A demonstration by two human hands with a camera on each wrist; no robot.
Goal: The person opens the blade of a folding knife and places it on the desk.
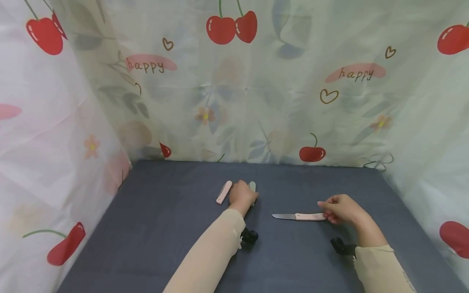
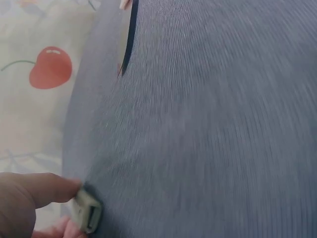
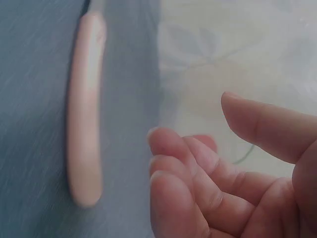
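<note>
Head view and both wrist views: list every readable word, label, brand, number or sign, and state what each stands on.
"happy": on the left pink patch of the back curtain.
"happy": on the right pink patch of that curtain.
No lettering is legible on the open knife, the second pink handle or the green handle; any marks there are too small or blurred.

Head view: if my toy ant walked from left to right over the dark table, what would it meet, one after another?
Folded pink knife → left hand → silver blade of the open knife → its pink handle → right hand.
</note>
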